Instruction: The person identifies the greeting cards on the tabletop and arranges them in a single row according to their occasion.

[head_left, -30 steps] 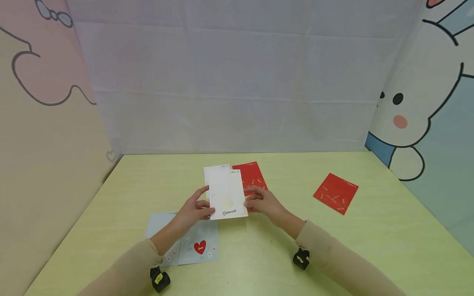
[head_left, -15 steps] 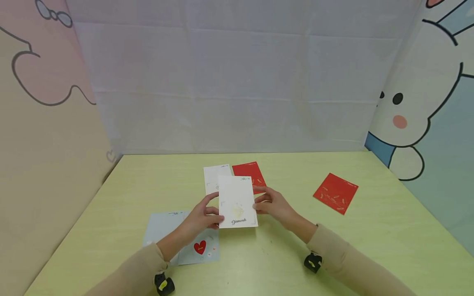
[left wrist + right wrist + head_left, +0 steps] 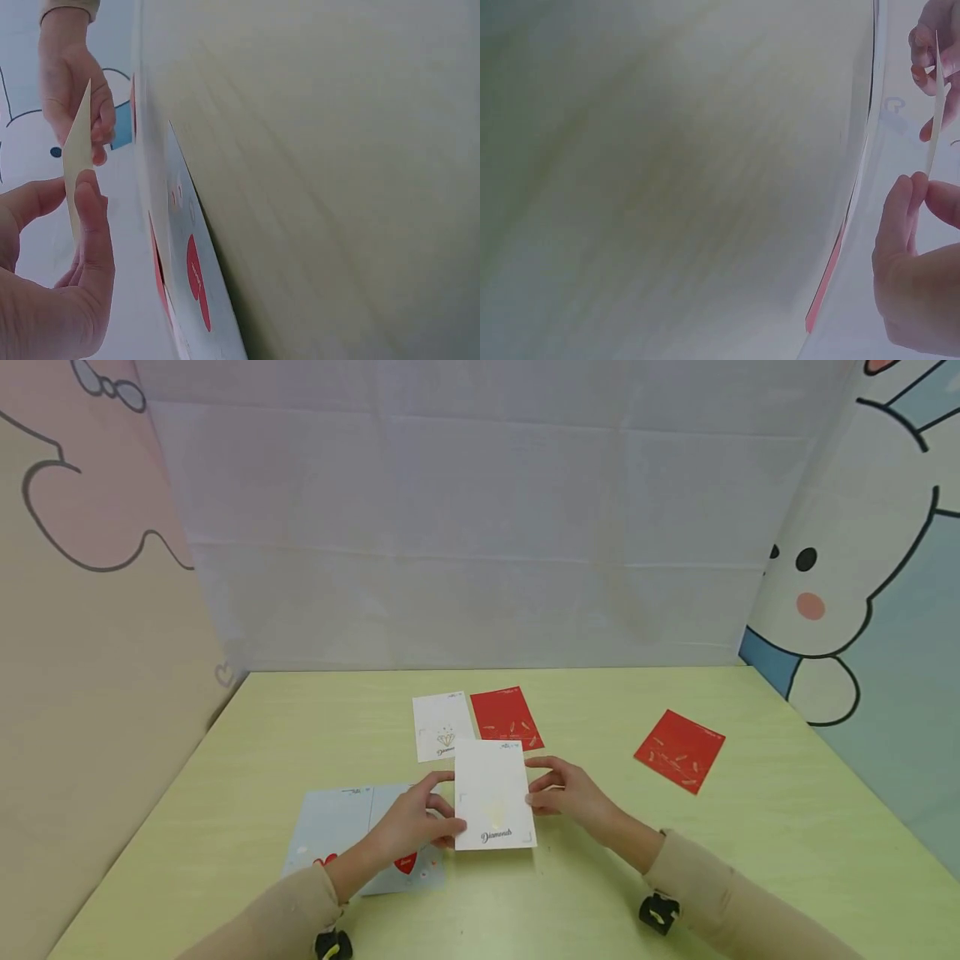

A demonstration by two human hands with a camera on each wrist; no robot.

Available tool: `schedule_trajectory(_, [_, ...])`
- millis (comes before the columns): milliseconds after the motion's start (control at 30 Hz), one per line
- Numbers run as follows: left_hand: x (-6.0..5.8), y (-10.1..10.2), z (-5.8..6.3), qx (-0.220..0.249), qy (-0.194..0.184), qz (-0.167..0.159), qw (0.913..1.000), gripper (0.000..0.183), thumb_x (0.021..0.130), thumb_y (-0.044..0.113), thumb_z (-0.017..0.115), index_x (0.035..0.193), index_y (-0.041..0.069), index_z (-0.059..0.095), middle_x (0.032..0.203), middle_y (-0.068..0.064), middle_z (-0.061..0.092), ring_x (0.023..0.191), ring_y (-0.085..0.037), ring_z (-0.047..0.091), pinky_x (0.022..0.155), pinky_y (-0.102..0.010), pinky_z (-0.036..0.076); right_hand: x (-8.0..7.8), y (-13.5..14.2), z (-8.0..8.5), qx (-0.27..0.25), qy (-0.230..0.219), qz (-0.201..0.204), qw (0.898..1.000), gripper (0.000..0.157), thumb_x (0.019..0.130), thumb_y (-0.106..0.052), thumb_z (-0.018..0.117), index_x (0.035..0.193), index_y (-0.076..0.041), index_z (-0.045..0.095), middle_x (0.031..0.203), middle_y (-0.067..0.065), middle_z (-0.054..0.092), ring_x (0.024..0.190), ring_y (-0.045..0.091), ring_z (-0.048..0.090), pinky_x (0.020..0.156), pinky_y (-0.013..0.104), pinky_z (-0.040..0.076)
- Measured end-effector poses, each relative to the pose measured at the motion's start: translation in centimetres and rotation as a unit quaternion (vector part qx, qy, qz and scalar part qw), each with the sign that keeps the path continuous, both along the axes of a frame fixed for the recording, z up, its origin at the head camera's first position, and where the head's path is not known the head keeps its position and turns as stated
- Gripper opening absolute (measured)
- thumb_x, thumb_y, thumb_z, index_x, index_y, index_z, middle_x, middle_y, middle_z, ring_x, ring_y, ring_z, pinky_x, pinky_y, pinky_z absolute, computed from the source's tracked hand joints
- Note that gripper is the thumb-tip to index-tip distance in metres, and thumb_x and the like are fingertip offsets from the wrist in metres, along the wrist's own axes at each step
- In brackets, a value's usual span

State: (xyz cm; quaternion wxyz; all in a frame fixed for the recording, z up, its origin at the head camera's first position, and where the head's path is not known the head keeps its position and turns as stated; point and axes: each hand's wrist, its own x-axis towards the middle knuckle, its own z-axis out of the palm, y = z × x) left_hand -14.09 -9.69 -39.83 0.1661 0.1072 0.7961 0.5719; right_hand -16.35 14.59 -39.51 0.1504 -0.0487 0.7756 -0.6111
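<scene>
A white card (image 3: 493, 785) printed "Diamonds" along its lower edge is held up over the table, face toward the head camera. My left hand (image 3: 412, 822) pinches its left edge between thumb and fingers. On the opposite side, my right hand (image 3: 577, 795) pinches the right edge. Both wrist views show the card edge-on, a thin strip (image 3: 935, 112) raised off the tabletop. Behind it lie a second white card (image 3: 441, 718) with a diamond drawing and a red card (image 3: 501, 710), whose lower edge it slightly overlaps in the head view.
An open light-blue card (image 3: 330, 818) with red hearts lies at the left, partly hidden by the left hand and forearm. Another red card (image 3: 680, 752) lies apart on the right. A white cloth (image 3: 480, 527) hangs behind the pale green table (image 3: 600, 710).
Both hands have brought the white card rightward and nearer the person. This uncovers the diamond drawing on the second white card and more of the red card behind.
</scene>
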Motion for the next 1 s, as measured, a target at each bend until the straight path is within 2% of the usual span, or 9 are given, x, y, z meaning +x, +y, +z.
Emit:
schedule_trajectory(167, [0.3,-0.3,0.0,-0.083,0.052,-0.032,0.9947,0.063,0.073,0.019,0.072,0.124,0.002,0.038,0.075,-0.002,0.056,0.055,-0.017,0.058,0.05,-0.029,0.048,0.6,0.1,-0.4,0.018,-0.011,0.003,1.0,0.048,0.077,-0.004,0.065,0.121,-0.001,0.045,0.087,0.011,0.053,0.074,0.021,0.056,0.07,0.033,0.05])
schedule_trajectory(300, [0.3,-0.4,-0.3,-0.146,0.105,-0.049,0.9825,0.056,0.073,0.026,0.072,0.117,0.002,0.045,0.072,0.003,0.054,0.049,-0.014,0.054,0.043,-0.028,0.042,1.0,0.1,-0.5,0.043,-0.017,0.0,0.999,0.048,0.077,-0.005,0.066,0.12,-0.001,0.046,0.086,0.011,0.053,0.072,0.02,0.056,0.069,0.032,0.05])
schedule_trajectory(433, [0.3,-0.3,-0.5,-0.191,0.133,-0.056,0.971,0.051,0.072,0.03,0.072,0.11,0.005,0.049,0.069,0.006,0.052,0.045,-0.011,0.05,0.041,-0.025,0.038,1.2,0.1,-0.6,0.067,-0.025,0.0,0.997,0.047,0.077,-0.006,0.067,0.119,-0.001,0.047,0.084,0.01,0.053,0.07,0.02,0.055,0.068,0.03,0.05])
schedule_trajectory(633, [0.2,0.2,-0.6,-0.225,0.141,-0.069,0.9618,0.049,0.072,0.031,0.072,0.106,0.004,0.052,0.063,0.006,0.05,0.043,-0.01,0.049,0.041,-0.025,0.038,1.5,0.1,-0.7,0.089,-0.03,-0.001,0.996,0.044,0.077,-0.004,0.066,0.116,0.0,0.049,0.081,0.01,0.052,0.066,0.019,0.055,0.064,0.03,0.05])
schedule_trajectory(1000, [0.2,0.4,-0.7,-0.247,0.141,-0.082,0.9551,0.043,0.072,0.032,0.072,0.101,0.006,0.053,0.06,0.005,0.049,0.041,-0.01,0.05,0.042,-0.024,0.038,1.6,0.2,-1.0,0.103,-0.026,0.009,0.994,0.042,0.074,-0.001,0.067,0.112,0.002,0.05,0.077,0.009,0.052,0.061,0.018,0.054,0.06,0.03,0.05])
